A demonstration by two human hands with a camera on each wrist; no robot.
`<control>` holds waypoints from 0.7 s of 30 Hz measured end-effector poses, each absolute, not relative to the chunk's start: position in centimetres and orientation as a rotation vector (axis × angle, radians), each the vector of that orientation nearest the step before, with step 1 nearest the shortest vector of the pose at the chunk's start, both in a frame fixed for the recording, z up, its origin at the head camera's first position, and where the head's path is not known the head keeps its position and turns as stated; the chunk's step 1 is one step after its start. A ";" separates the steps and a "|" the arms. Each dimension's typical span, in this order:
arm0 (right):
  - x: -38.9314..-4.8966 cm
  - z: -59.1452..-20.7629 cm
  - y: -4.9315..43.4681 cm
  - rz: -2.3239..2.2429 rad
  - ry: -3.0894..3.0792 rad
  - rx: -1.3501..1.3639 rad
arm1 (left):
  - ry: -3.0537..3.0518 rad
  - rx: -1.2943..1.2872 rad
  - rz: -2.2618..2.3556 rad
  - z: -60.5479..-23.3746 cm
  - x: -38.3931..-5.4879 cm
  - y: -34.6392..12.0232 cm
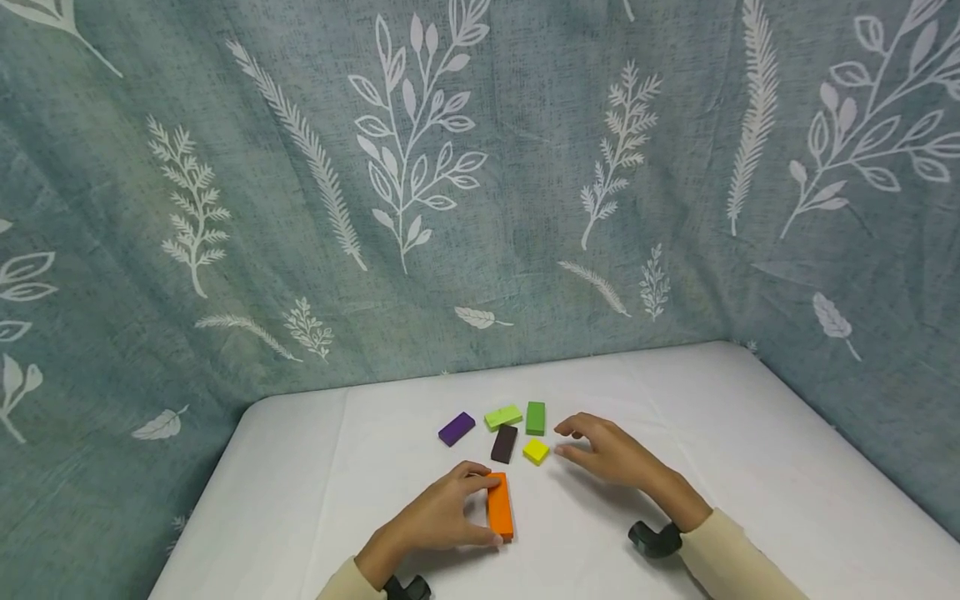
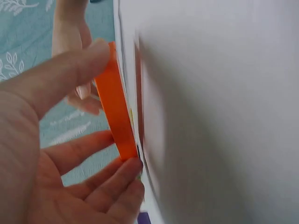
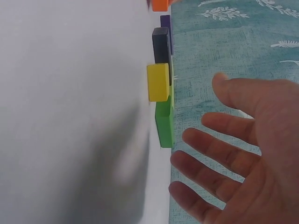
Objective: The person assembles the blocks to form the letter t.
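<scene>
My left hand (image 1: 442,512) pinches a long orange block (image 1: 500,508) by its two ends, thumb at the near end and fingers at the far one. The left wrist view shows the same orange block (image 2: 117,105) held just off the white surface. To the right, my right hand (image 1: 611,450) hovers with loosely bent fingers and holds nothing. Nearest to it are a small yellow block (image 1: 536,452) and a green block (image 1: 536,418). In the right wrist view the yellow block (image 3: 158,82) and green block (image 3: 164,123) lie apart from the fingers (image 3: 219,142).
A black block (image 1: 504,444) touches or nearly touches a lime-green block (image 1: 503,417); a purple block (image 1: 457,429) lies to their left. All rest on a white-covered table (image 1: 300,475). A leaf-patterned teal curtain (image 1: 525,208) stands behind and at both sides.
</scene>
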State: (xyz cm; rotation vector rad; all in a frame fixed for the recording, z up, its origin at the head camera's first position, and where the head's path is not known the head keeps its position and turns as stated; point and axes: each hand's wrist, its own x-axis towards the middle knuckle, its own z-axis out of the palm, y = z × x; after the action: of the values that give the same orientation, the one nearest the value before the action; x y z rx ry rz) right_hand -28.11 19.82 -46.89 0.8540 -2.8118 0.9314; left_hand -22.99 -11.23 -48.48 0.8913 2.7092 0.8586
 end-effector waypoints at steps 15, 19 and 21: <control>-28.7 -46.2 18.2 0.935 -2.806 0.835 | 2.743 0.904 0.864 -49.0 -21.8 -10.7; -28.9 -45.9 17.7 0.945 -2.792 0.832 | 2.743 0.925 0.854 -49.3 -21.8 -10.8; -29.2 -45.8 17.5 0.941 -2.776 0.834 | 2.746 0.934 0.848 -49.4 -21.8 -10.9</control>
State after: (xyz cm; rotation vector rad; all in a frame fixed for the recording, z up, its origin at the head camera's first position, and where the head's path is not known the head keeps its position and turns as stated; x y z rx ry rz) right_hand -29.16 17.55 -45.78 0.8335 -2.7760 0.9411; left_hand -21.79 -10.92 -49.38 0.9337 2.7463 0.8478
